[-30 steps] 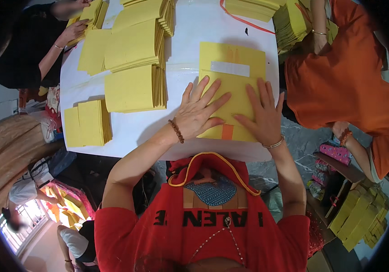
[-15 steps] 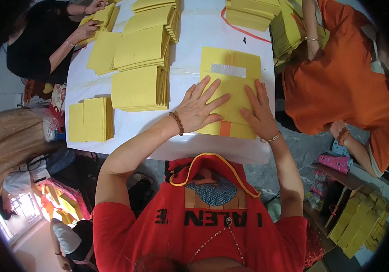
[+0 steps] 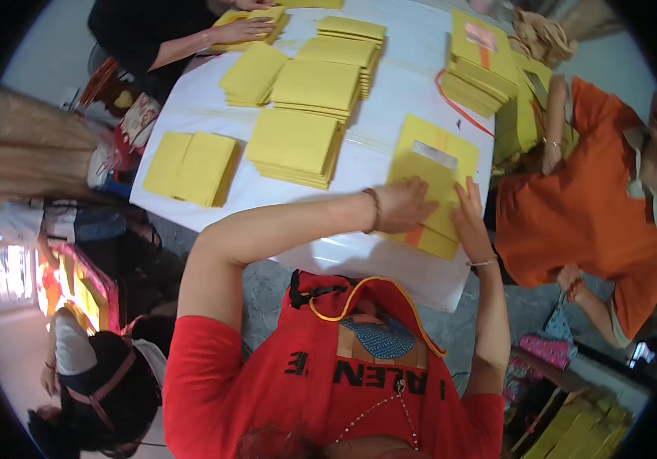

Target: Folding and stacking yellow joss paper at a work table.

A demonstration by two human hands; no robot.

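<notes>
A folded yellow paper packet lies in front of me near the table's right edge, bearing a silver strip and an orange band. My left hand rests on its lower left part, fingers bent and closer together, slightly blurred. My right hand lies along the packet's right edge with its fingers stretched out. Neither hand grips anything. To the left stand a pile of yellow paper packets and a smaller pile.
The white table carries more yellow stacks, one of them at the far right beside a red strap. A person in orange stands at the right. Another person's hand touches packets at the far left.
My view has turned, so the table appears tilted. My left hand has slid down toward the packet's lower left, its fingers drawn closer together. My right hand stays at the right edge.
</notes>
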